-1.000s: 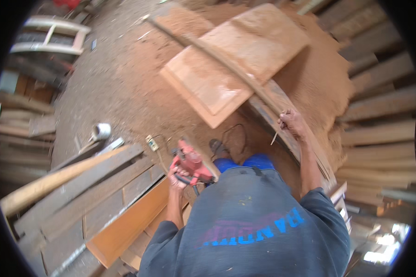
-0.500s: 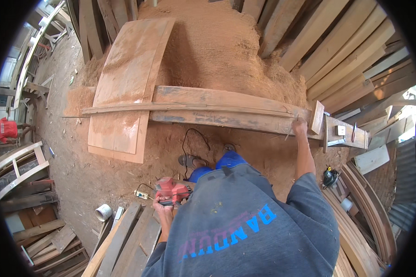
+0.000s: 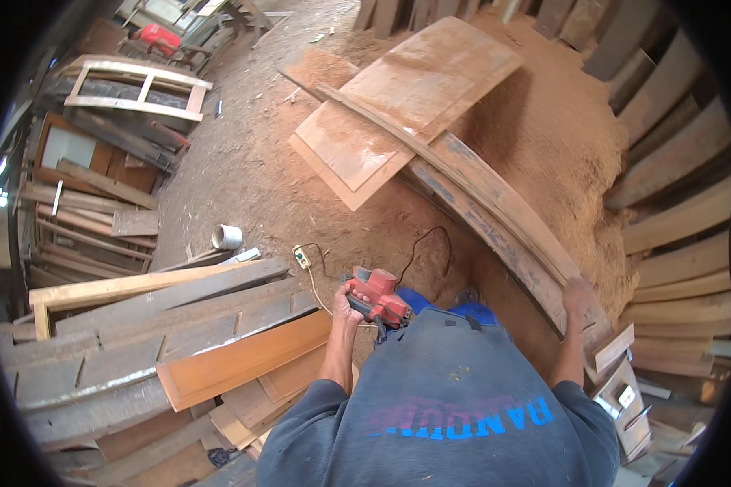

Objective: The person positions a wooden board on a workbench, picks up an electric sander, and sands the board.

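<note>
My left hand (image 3: 348, 303) is closed around the handle of a red and black electric planer (image 3: 375, 290), held in front of my body at the left. Over at the right, my right hand (image 3: 577, 295) is at the near end of a long thin wooden strip (image 3: 495, 209). Blur hides its fingers, so their grip is unclear. The strip lies along a long, dusty wooden beam (image 3: 471, 166) and crosses over a wide, sawdust-covered wooden panel (image 3: 414, 89).
Sawdust (image 3: 556, 154) is heaped beyond the beam. Stacked boards (image 3: 219, 325) lie close on my left, with a white bucket (image 3: 227, 237) behind them. A socket block (image 3: 302, 256) and cord rest on the ground. Upright planks (image 3: 682, 235) line the right side.
The view has swung left, bringing more of the stacked boards into sight. My left hand still holds the planer, and my right hand stays near the strip's end.
</note>
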The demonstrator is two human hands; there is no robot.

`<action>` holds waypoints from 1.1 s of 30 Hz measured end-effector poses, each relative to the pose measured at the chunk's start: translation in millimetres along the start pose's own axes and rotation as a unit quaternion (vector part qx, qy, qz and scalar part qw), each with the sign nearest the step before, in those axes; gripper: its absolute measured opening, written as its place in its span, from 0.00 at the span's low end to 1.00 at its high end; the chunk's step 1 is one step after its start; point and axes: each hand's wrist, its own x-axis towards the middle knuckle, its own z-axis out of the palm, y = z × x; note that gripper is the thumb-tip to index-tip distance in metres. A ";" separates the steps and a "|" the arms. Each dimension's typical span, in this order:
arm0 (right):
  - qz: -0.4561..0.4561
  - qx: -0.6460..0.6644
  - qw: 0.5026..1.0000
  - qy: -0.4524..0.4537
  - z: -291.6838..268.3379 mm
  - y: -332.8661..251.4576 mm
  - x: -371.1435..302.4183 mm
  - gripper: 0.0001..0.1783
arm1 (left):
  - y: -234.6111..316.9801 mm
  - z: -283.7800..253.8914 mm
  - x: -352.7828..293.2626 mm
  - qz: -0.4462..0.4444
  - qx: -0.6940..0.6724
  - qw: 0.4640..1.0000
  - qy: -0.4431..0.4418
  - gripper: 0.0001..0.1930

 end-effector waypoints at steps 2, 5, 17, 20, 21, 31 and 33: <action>-0.167 0.078 0.977 0.109 -3.9 -89.8 17.0 0.19 | 7.9 3.5 4.2 0.012 -0.002 1.000 -0.027 0.06; -0.189 0.319 0.928 -0.047 -48.6 -267.1 4.6 0.19 | 6.1 3.0 13.4 0.033 0.028 0.999 -0.011 0.10; -0.260 0.305 0.835 -0.376 23.4 -509.1 -112.6 0.40 | -54.5 19.3 30.4 0.040 -0.004 0.985 -0.167 0.24; -0.210 0.378 0.827 -0.360 26.5 -517.7 -114.9 0.41 | -64.9 15.6 24.2 0.011 -0.044 0.982 -0.183 0.28; -0.192 0.316 0.848 -0.380 28.4 -517.0 -106.5 0.40 | -66.6 20.2 16.9 0.044 -0.003 0.980 -0.194 0.27; -0.159 0.314 0.853 -0.386 68.9 -538.6 -116.3 0.37 | 17.7 -24.2 -67.4 -0.029 0.069 0.957 -0.281 0.38; -0.150 0.288 0.861 -0.391 75.0 -540.3 -102.8 0.35 | 28.4 -63.7 -62.6 -0.016 0.066 0.955 -0.290 0.38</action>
